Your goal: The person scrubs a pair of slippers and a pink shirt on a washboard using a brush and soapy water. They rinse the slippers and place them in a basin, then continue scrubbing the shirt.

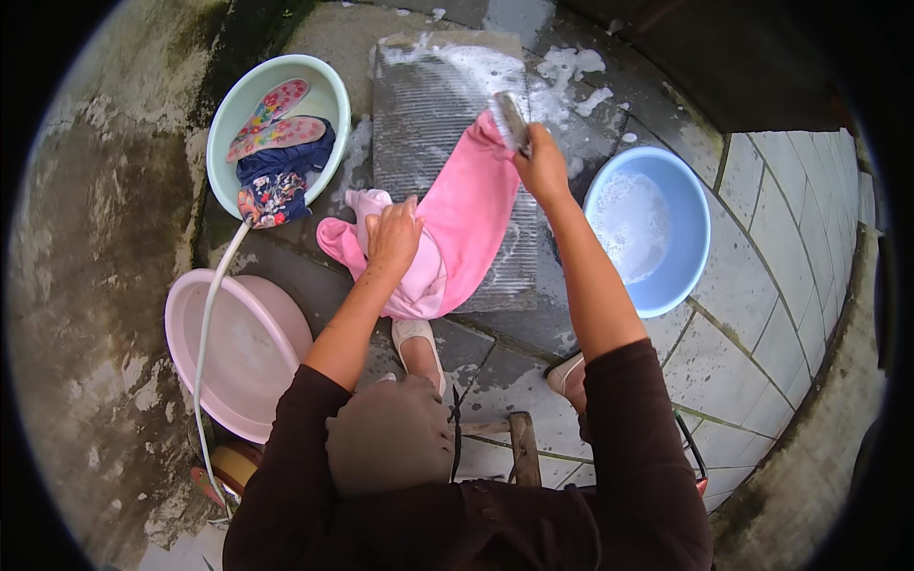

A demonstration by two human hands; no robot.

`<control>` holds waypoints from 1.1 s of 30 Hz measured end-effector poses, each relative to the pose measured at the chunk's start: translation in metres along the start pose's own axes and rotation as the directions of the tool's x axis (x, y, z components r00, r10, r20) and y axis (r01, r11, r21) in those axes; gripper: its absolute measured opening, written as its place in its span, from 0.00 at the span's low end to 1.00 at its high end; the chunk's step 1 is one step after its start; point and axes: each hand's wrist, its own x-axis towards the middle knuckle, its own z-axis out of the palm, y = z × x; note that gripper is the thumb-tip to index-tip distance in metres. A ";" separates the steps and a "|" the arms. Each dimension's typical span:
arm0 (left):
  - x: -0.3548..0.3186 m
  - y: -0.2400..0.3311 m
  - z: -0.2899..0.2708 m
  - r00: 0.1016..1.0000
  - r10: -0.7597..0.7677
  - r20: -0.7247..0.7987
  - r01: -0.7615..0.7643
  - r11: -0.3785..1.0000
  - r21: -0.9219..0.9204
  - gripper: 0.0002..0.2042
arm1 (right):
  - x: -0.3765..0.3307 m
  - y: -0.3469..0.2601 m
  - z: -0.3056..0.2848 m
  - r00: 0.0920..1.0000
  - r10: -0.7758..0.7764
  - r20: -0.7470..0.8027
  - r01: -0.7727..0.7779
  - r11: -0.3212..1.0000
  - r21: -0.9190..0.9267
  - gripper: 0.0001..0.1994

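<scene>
A wet pink garment (471,214) is spread over a ribbed grey washing slab (409,124), and its near end is bunched up in folds. My left hand (393,236) is closed on those folds with its fingers bent into the cloth. In my right hand (546,167) is a scrubbing brush (510,121), its pale bristles against the garment's far narrow end. That hand's fingers are wrapped round the brush and partly hidden. White suds (476,67) lie across the slab's far part.
At right stands a blue basin (700,228) of soapy water. A pale green basin (217,152) at far left holds floral insoles (276,138) and dark blue cloth (286,176). A pink basin (181,352) leans nearer, with a white hose (203,352) across it. A wooden stool (524,447) is below me.
</scene>
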 end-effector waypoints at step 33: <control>-0.281 -0.258 -0.064 0.365 -0.782 -0.505 0.695 0.590 -0.411 0.11 | -0.153 -0.004 -0.094 0.828 0.423 0.368 -0.560 0.617 0.552 0.10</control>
